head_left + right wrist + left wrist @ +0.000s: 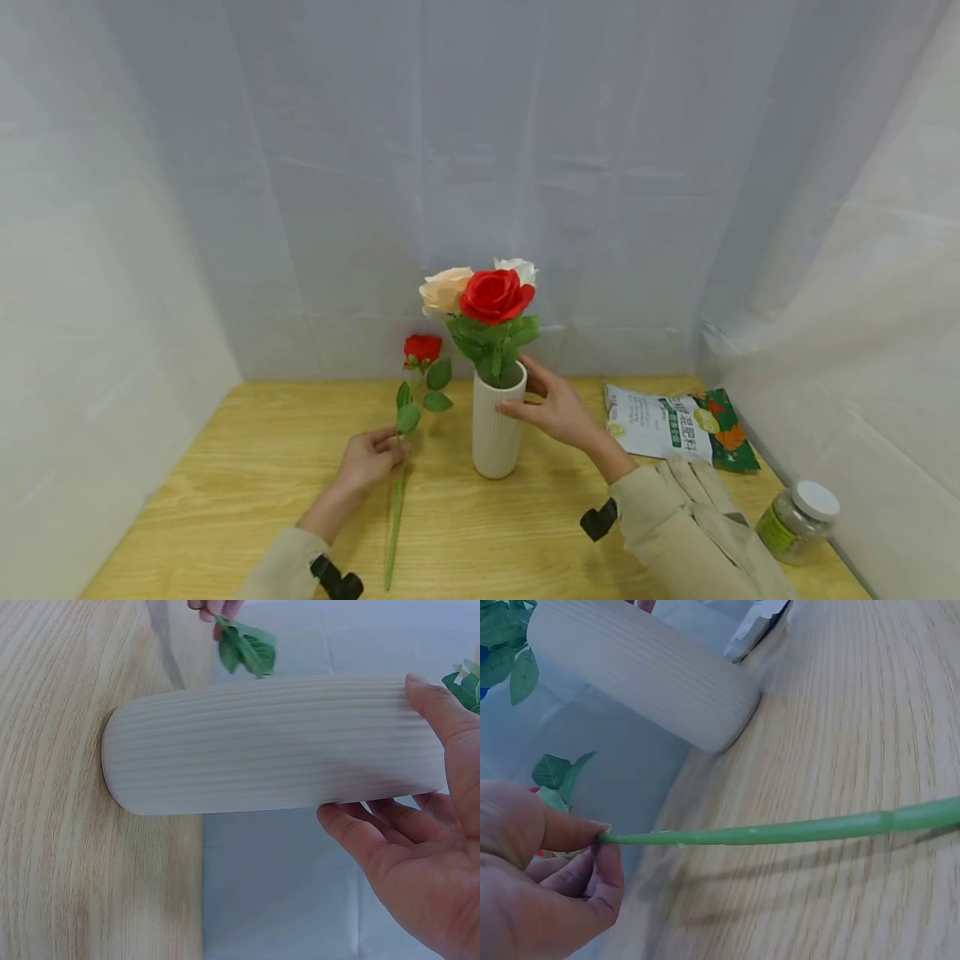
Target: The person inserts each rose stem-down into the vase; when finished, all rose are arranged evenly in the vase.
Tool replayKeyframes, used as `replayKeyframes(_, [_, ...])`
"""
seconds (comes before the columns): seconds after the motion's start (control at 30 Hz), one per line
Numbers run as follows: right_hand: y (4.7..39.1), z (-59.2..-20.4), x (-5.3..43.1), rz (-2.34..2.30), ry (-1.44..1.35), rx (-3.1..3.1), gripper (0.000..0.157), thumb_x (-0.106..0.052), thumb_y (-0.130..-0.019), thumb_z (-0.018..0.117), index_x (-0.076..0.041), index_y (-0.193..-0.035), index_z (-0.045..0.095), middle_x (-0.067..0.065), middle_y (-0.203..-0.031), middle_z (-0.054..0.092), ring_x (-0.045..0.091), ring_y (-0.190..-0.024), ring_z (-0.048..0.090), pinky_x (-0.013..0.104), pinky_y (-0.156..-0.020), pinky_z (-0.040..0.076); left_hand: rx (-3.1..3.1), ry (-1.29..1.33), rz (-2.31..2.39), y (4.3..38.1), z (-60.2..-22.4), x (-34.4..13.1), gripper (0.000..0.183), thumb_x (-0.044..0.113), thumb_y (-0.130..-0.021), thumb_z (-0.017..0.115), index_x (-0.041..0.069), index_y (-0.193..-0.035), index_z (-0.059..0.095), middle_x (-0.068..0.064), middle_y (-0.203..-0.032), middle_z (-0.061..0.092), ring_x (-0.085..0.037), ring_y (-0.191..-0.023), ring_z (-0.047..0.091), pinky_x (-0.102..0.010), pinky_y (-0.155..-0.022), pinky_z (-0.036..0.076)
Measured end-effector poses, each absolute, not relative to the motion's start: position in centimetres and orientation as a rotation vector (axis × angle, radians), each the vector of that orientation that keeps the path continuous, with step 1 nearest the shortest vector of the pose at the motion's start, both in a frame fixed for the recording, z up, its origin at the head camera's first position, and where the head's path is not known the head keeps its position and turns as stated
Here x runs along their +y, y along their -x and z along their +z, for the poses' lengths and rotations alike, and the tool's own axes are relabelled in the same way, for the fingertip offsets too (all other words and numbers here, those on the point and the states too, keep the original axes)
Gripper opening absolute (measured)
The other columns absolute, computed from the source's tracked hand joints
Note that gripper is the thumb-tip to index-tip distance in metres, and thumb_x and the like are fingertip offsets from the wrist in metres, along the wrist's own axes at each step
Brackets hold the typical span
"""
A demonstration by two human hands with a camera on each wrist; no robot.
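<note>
A single red rose (422,347) with a long green stem (780,834) leans away from me, left of the vase. My left hand (366,460) pinches that stem between thumb and fingers, below the leaves. Upright on the table stands a white ribbed vase (495,433). It bears a red rose (497,296), a peach rose (446,290) and a white rose (517,270) above green leaves. Around the vase's upper right side my right hand (558,410) holds on, thumb in front and fingers behind, as the right wrist view also shows.
Behind the vase to the right lies a white and green printed bag (678,427). A clear jar with a white lid (798,521) stands near the right edge of the wooden table (247,475). Pale sheeting (360,208) closes off the back and both sides.
</note>
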State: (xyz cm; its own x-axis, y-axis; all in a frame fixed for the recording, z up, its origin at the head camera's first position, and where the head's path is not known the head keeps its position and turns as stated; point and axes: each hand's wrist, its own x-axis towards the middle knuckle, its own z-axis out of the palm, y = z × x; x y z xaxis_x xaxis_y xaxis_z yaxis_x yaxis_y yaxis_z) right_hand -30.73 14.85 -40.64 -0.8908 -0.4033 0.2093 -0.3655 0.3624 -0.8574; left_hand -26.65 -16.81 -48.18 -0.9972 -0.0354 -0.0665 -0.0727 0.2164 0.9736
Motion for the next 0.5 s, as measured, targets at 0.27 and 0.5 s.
replayKeyframes(0.27, [30.6, -40.6, 14.9, -1.586, 0.717, 2.569, 0.098, -0.034, -0.094, 0.082, -0.009, -0.168, 0.024, 0.019, -0.163, 0.045, 0.037, -0.145, 0.053, 0.051, -0.11, 0.055, 2.366, 0.048, 2.069, 26.5, -46.9, -16.5, 0.05, 0.006, -0.104, 0.064, -0.011, -0.149, 0.05, -0.018, -0.12, 0.076, -0.018, -0.102, 0.074, -0.034, -0.089, 0.064])
replayKeyframes(0.5, [30.7, -40.7, 14.9, -1.578, 0.717, 2.582, 0.097, -0.033, -0.094, 0.082, -0.009, -0.168, 0.025, 0.019, -0.164, 0.045, 0.038, -0.145, 0.053, 0.055, -0.111, 0.053, 2.245, 0.034, 2.179, 26.4, -45.7, -16.4, 0.046, 0.012, -0.106, 0.064, -0.007, -0.147, 0.054, -0.011, -0.122, 0.078, -0.013, -0.102, 0.077, -0.035, -0.097, 0.062])
